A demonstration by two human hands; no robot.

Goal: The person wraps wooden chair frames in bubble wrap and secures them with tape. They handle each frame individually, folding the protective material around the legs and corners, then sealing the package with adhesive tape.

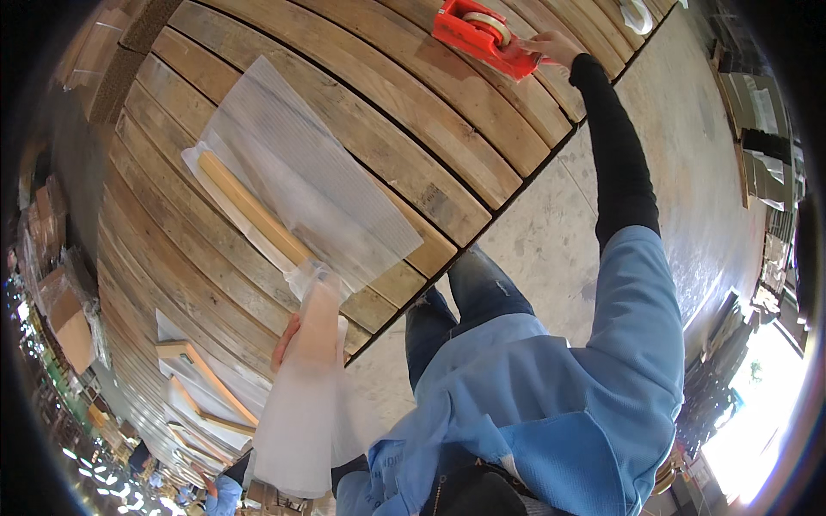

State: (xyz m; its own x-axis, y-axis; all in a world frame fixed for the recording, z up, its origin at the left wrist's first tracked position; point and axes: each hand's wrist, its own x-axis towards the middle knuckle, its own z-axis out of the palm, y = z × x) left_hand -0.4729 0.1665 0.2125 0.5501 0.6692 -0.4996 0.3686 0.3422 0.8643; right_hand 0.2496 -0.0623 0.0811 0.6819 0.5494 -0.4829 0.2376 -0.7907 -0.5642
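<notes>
My left hand is closed around a wooden bar near the table's edge. White foam sheet lies under the bar's bare upper length, and its lower part is wrapped over the near end, with a loose tail hanging toward me. The foam partly hides this hand. Out at the far right, my right hand has its fingers closed at the near end of a red tape dispenser. A pale roll of tape sits in it. Whether the fingers also pinch a tape end cannot be made out.
The slatted wooden table ends in a diagonal edge before my legs. Farther left on it lie wooden frame pieces on foam sheets. A white object sits at the far corner. Cardboard boxes stand beyond the table's left side.
</notes>
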